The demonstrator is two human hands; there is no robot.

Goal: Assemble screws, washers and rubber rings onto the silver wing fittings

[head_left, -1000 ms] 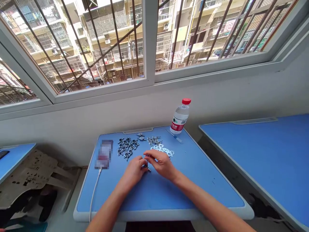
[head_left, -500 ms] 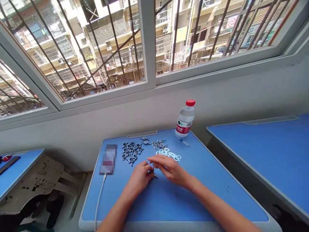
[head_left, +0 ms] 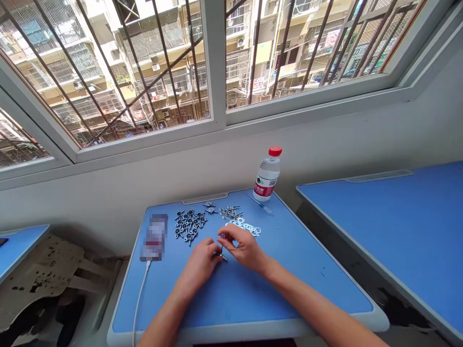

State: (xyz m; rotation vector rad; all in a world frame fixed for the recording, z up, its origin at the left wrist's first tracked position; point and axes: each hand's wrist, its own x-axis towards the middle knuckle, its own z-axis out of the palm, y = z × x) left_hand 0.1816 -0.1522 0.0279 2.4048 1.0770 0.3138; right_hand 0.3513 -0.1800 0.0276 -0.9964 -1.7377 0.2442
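Note:
Over the middle of the blue desk, my left hand is closed on a small silver metal part, whose thin end sticks out past the fingertips. My right hand is just above and to the right, its fingers pinched round what looks like a small screwdriver. The thin shaft stands upright and points down at the part; the fingers hide most of the handle. Behind the hands lie a pile of small metal parts with black centres and several flat white rings, partly covered by my right hand.
Farther back are loose silver parts and a heap of slim silver pieces. A pen lies before a red-capped water bottle. At the left, a blurred phone has a white cable trailing off the front edge.
My right hand has gone from fingers stretched flat over the upright tool to a pinch round its top. My left hand still holds the part. The whole view has shifted slightly.

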